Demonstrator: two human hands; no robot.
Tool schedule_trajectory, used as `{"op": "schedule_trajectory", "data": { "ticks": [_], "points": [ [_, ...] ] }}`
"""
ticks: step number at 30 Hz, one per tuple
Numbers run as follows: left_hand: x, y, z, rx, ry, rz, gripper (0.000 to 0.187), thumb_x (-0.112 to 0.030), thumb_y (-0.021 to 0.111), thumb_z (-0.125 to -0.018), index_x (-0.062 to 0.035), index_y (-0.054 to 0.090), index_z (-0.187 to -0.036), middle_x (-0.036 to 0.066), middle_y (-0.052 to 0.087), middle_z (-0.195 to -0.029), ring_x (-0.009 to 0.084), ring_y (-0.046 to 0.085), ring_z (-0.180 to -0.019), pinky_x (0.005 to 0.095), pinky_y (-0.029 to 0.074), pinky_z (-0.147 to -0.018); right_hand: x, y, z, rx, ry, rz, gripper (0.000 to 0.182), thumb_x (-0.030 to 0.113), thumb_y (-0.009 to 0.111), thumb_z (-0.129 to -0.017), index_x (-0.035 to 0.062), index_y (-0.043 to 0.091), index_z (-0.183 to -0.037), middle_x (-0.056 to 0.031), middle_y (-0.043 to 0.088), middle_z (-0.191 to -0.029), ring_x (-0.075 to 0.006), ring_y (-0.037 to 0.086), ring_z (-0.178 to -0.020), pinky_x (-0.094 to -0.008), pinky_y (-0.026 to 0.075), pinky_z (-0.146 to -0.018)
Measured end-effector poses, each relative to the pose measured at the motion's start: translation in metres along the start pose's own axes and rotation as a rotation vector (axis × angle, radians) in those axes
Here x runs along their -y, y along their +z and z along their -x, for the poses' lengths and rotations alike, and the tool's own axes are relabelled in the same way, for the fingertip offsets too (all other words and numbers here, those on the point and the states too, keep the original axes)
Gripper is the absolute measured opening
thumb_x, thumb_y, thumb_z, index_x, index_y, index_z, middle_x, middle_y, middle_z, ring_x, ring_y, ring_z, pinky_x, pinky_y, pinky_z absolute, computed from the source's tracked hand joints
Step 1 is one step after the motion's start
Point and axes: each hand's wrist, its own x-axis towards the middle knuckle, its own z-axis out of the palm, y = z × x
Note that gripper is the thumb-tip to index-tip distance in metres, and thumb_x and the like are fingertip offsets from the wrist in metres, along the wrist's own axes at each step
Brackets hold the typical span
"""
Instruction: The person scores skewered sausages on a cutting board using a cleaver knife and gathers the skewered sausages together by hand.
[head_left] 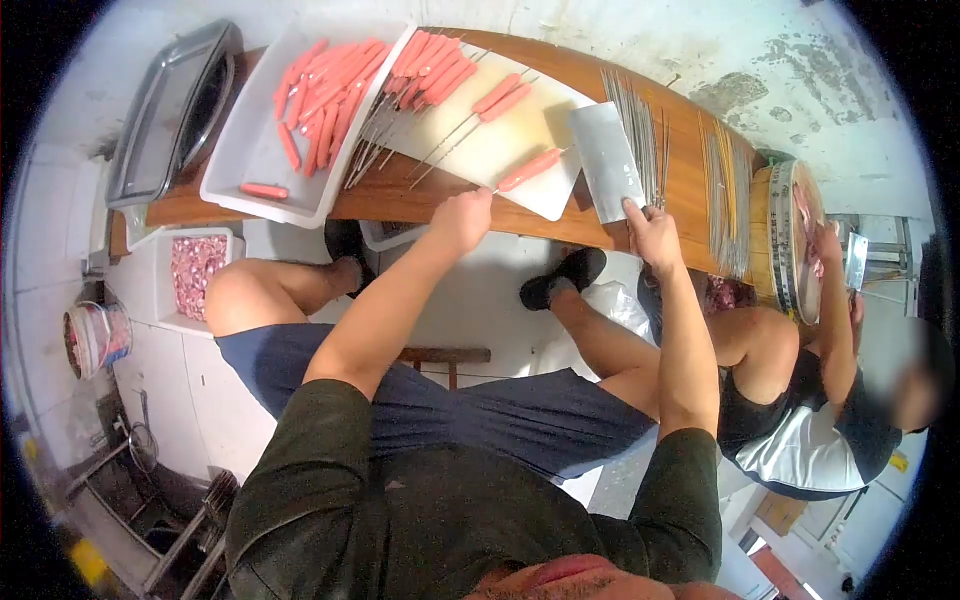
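My left hand point(462, 222) is closed on the end of a metal skewer, which carries a pink sausage point(528, 170) over the corner of the white cutting board point(540, 202). My right hand point(655, 238) grips a cleaver point(607, 160), its broad blade pointing away from me over the board's right edge. Farther back on the board lie two skewered sausages point(503, 97). Several more skewered sausages point(435, 68) are piled at its left. Most of the cleaver's handle is hidden by my fingers.
A white tub point(213, 178) holds loose sausages point(330, 90), left of the board. Bare skewers point(632, 120) lie on the wooden table point(690, 125) behind the cleaver, with more skewers point(728, 195) farther right. A co-worker point(830, 400) holds another cleaver point(856, 262) beside a round block point(776, 235). Chopped meat point(195, 270) fills a floor bin.
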Motion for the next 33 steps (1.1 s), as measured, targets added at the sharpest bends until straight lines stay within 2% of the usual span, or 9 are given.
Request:
{"op": "schedule_trajectory", "data": {
  "ticks": [3,6,10,11,15,23,26,33],
  "points": [
    [0.019,0.018,-0.013,0.205,0.124,0.627,0.017,-0.016,0.052,-0.094,0.0001,0.058,-0.096,0.011,0.058,-0.073,0.0219,0.06,-0.055,0.0365,0.048,-0.049,0.007,0.001,0.004,0.044,0.001,-0.013,0.052,0.044,0.066,-0.089,-0.0068,0.065,-0.08,-0.008,0.058,-0.059,-0.0141,0.055,-0.054,-0.0313,0.045,-0.052],
    [0.028,0.01,-0.023,0.759,-0.366,1.288,0.02,-0.019,0.056,-0.094,0.0004,0.06,-0.093,0.004,0.051,-0.067,0.0112,0.046,-0.048,0.0263,0.037,-0.042,0.008,0.02,0.001,0.086,-0.015,-0.021,0.052,0.045,0.065,-0.089,-0.007,0.067,-0.083,-0.0094,0.061,-0.061,-0.0147,0.057,-0.055,-0.0312,0.046,-0.054],
    [0.02,0.001,-0.017,0.648,-0.346,1.271,0.018,-0.018,0.058,-0.093,-0.001,0.061,-0.089,0.001,0.052,-0.065,0.0085,0.045,-0.048,0.0242,0.033,-0.041,0.028,0.045,0.0,0.199,-0.013,0.077,0.053,0.046,0.066,-0.088,-0.0065,0.07,-0.087,-0.0123,0.065,-0.066,-0.0176,0.062,-0.058,-0.0327,0.05,-0.058],
    [0.021,0.001,-0.015,0.612,-0.33,1.241,0.018,-0.018,0.058,-0.092,-0.001,0.062,-0.088,0.001,0.052,-0.065,0.0088,0.045,-0.048,0.0243,0.033,-0.041,0.018,0.053,-0.009,0.235,0.001,0.056,0.053,0.048,0.066,-0.088,-0.0054,0.071,-0.089,-0.0141,0.067,-0.068,-0.0214,0.065,-0.062,-0.0348,0.052,-0.062],
    [0.018,-0.006,-0.015,0.505,-0.364,1.179,0.017,-0.018,0.061,-0.091,-0.0014,0.063,-0.086,0.002,0.054,-0.066,0.0091,0.046,-0.048,0.0244,0.034,-0.041,0.015,0.067,-0.015,0.199,-0.047,0.138,0.054,0.048,0.066,-0.087,-0.0056,0.07,-0.087,-0.0158,0.068,-0.07,-0.024,0.068,-0.067,-0.0362,0.052,-0.066],
    [0.016,0.0,-0.02,0.473,-0.386,1.257,0.018,-0.018,0.059,-0.092,-0.0003,0.063,-0.09,0.003,0.055,-0.067,0.0097,0.046,-0.049,0.0249,0.034,-0.042,0.055,0.059,-0.004,0.228,0.03,0.114,0.056,0.049,0.064,-0.088,-0.0057,0.07,-0.084,-0.0186,0.068,-0.072,-0.0277,0.069,-0.069,-0.0371,0.052,-0.069],
    [0.016,-0.003,-0.019,0.466,-0.407,1.267,0.019,-0.017,0.056,-0.093,0.0006,0.062,-0.091,0.003,0.055,-0.067,0.0101,0.046,-0.048,0.0254,0.034,-0.042,0.022,0.07,-0.025,0.161,-0.108,0.271,0.054,0.048,0.063,-0.088,-0.0055,0.07,-0.083,-0.0185,0.068,-0.071,-0.0268,0.069,-0.068,-0.0366,0.052,-0.068],
    [0.015,0.005,-0.021,0.481,-0.419,1.266,0.019,-0.015,0.053,-0.094,0.0005,0.061,-0.088,0.003,0.053,-0.063,0.0107,0.043,-0.045,0.026,0.032,-0.04,0.047,0.063,-0.009,0.187,-0.053,0.215,0.053,0.048,0.062,-0.088,-0.0043,0.07,-0.083,-0.0177,0.068,-0.072,-0.0283,0.069,-0.069,-0.0377,0.052,-0.069]
  ]
}}
